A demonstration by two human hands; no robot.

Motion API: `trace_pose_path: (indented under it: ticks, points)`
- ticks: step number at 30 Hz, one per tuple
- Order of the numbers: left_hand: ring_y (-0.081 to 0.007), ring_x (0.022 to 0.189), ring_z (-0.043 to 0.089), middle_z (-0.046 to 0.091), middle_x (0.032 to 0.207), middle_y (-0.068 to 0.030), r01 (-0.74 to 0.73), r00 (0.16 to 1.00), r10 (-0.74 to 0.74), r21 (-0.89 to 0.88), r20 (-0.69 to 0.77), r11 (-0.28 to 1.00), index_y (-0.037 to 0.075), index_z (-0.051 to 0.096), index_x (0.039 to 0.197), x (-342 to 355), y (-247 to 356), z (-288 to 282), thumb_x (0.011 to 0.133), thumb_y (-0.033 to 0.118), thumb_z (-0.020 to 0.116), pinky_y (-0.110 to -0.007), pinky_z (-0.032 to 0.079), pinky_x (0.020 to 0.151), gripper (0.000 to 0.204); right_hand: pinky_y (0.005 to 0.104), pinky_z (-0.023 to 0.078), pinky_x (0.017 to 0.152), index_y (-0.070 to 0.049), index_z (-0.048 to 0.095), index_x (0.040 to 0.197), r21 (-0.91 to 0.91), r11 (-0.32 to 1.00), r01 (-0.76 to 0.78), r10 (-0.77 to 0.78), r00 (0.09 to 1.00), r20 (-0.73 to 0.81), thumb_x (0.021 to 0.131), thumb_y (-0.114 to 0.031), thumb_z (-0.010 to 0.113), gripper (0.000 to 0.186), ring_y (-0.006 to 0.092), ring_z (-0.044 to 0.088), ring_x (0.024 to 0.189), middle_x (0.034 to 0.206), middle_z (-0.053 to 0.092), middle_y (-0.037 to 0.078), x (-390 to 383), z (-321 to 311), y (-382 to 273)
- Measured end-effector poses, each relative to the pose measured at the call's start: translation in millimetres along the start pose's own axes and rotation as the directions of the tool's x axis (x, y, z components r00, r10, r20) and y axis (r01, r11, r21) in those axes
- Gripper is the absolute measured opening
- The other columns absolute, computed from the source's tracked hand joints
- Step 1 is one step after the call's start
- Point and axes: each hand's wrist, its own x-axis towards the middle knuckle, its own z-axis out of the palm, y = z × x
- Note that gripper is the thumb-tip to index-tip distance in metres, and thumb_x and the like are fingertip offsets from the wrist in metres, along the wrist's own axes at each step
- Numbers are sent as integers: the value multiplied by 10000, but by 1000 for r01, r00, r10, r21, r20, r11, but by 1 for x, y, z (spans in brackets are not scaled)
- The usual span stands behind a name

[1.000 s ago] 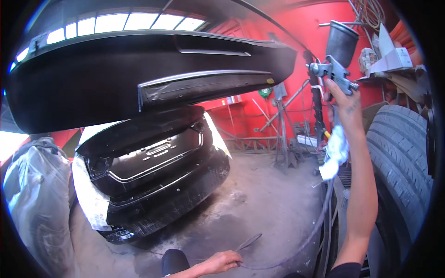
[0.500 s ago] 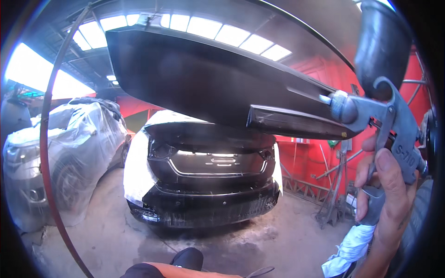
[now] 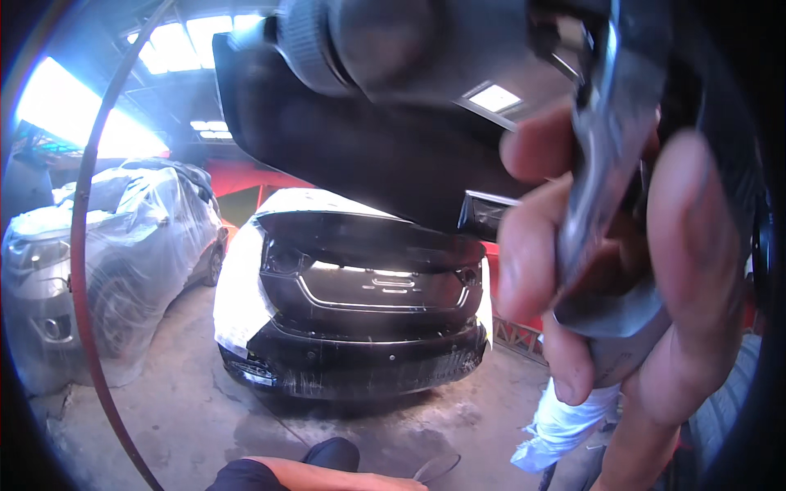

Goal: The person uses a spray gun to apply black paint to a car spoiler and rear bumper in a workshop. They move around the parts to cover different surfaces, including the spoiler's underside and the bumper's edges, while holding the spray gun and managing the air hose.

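My right hand (image 3: 692, 270) is closed round the handle of a metal paint spray gun (image 3: 606, 155), very near the camera at the upper right. Its fingers curl over the trigger, and the gun's nozzle end (image 3: 315, 49) points left. White cloth or paper (image 3: 565, 421) is wrapped below the handle. Behind the gun a long dark car body panel (image 3: 344, 147) hangs across the upper middle, partly covered by the gun. My left forearm (image 3: 327, 475) lies along the lower edge; only a bit of my left hand (image 3: 401, 483) shows, its fingers out of sight.
A dark car rear with white covering (image 3: 377, 352) stands ahead. At left, a car under clear plastic sheeting (image 3: 123, 270) sits behind a curved reddish pole or hose (image 3: 84, 245). A tyre (image 3: 729, 401) is at lower right. A thin loop of line (image 3: 442, 468) lies near my left hand.
My right hand has brought the spray gun closer to the camera and leftward, so it now covers much of the panel's right part. My left arm has barely moved.
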Motion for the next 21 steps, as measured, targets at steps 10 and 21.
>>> trace_pose_path:
  ticks: [10,21]
  points:
    - [-444,862,647,682,879,-207,47,987,-54,48,151,998,39,689,857,20,-26,21,830,309,776,-542,495,735,285,241,378,366,49,662,1155,-555,775,-303,22,890,-455,1043,-343,618,409,121,503,413,764,644,97,-73,-104,-21]
    - [-421,833,656,691,861,-188,60,988,-56,-22,143,998,53,696,889,15,-48,36,863,326,782,-521,500,714,288,251,394,373,50,625,1229,-470,760,-450,69,774,-630,999,-322,637,437,125,502,442,794,651,101,-119,-100,-17]
